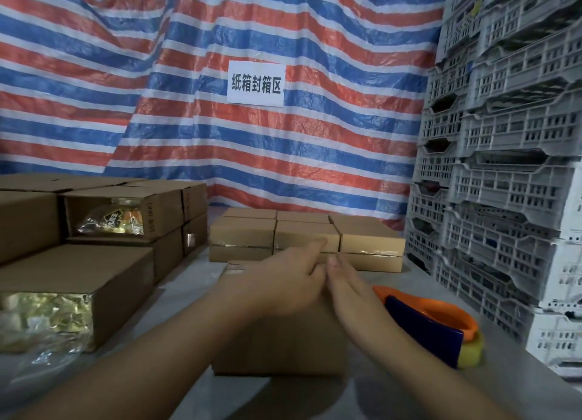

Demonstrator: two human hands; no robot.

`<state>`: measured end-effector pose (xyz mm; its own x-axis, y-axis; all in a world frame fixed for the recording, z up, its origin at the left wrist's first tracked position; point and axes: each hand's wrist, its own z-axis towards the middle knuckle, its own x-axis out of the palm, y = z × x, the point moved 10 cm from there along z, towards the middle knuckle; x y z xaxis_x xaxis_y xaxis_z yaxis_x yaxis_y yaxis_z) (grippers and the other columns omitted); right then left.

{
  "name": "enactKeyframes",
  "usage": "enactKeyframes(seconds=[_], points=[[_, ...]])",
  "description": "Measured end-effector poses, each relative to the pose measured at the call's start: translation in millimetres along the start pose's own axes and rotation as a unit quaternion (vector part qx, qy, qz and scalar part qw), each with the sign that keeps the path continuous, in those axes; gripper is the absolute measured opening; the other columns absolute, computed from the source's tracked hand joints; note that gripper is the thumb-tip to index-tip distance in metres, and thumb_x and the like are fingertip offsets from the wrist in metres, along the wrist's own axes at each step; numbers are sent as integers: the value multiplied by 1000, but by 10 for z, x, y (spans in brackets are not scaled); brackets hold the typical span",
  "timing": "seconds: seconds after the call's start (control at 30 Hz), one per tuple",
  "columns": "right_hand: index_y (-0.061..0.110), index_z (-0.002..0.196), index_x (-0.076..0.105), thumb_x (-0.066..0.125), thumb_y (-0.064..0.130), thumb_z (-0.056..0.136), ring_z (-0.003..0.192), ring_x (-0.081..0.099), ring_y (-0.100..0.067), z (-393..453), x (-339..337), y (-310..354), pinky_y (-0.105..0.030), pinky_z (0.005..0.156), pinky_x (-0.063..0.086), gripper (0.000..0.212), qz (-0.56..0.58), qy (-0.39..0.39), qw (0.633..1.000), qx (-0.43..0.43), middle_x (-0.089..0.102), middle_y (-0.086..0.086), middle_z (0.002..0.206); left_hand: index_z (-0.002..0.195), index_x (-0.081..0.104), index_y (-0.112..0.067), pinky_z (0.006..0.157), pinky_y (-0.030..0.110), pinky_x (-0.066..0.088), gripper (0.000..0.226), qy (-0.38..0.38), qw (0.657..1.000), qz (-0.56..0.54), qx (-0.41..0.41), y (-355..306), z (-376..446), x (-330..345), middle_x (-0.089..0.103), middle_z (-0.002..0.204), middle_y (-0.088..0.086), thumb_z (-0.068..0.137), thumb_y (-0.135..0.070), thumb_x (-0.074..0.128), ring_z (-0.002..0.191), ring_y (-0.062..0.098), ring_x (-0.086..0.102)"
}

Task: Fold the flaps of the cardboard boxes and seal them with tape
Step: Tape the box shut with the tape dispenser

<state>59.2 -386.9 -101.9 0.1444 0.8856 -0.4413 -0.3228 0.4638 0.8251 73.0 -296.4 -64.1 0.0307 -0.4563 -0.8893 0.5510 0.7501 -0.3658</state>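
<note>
- Setting: a grey work table (387, 397) fills the lower frame, backed by a hanging red, white and blue striped tarpaulin (189, 89); the arrangement reads as a dedicated packing station.
- Left hand (280, 281): lies on top of the far end of the box in hand, forefinger stretched out, the other fingers seemingly curled under. Blur prevents saying whether anything is pinched.
- Right hand (343, 281): laid flat beside the left, fingers straight and together, touching the left at the fingertips. Judged purpose: both press the top flaps down along the centre seam.
- Box in hand (277, 344): plain brown cardboard, centre of the frame, nearest the wearer, top closed under the hands. Whether tape is on it cannot be told.
- Tape dispenser (434, 325): orange and dark blue with a yellowish roll, lying on the table just right of the box, well placed for the right hand to pick up.
- Sealed boxes (307, 240): a tidy block at centre frame beyond the hands, glossy tape visible on their near faces; judged to be finished work set clear.
- Unsealed boxes (94, 287): stacked at the left of the frame, two with open ends showing gold foil packets; judged to be awaiting closure. Small print on one cannot be read.
- Paper sign (255, 84): fixed to the tarpaulin, upper centre, reading "纸箱封箱区".
- Grey plastic crates (504, 167): stacked high along the right edge.
</note>
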Motion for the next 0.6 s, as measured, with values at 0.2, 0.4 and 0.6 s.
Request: enactKeyframes(seconds=[0.2, 0.4, 0.6], points=[[29, 159, 17, 43, 50, 100, 146, 26, -11, -68, -21, -107, -29, 115, 25, 68, -8, -39, 999, 11, 29, 10, 161, 131, 39, -49, 72, 11, 35, 36, -229, 967, -102, -38, 586, -590, -499, 46, 103, -32, 96, -55, 36, 89, -15, 50], [32, 156, 29, 46, 56, 95, 140, 35, -17, -171, -41, -229, -29, 102, 33, 67, 25, -117, 991, 55, 37, 4, 156, 147, 37, -37, 102, 24, 27, 82, -232, 896, -345, -156, 1174, -873, -24, 41, 150, -11, 72, -71, 37, 123, -2, 35], [32, 153, 33, 52, 52, 95, 99, 44, 1, -235, 15, -330, -6, 63, 31, 65, 59, -100, 989, 96, 51, 8, 137, 148, 25, -50, 112, 39, 25, 92, -231, 863, -408, -187, 1216, -971, 121, 32, 156, -8, 62, -83, 35, 130, 8, 31]])
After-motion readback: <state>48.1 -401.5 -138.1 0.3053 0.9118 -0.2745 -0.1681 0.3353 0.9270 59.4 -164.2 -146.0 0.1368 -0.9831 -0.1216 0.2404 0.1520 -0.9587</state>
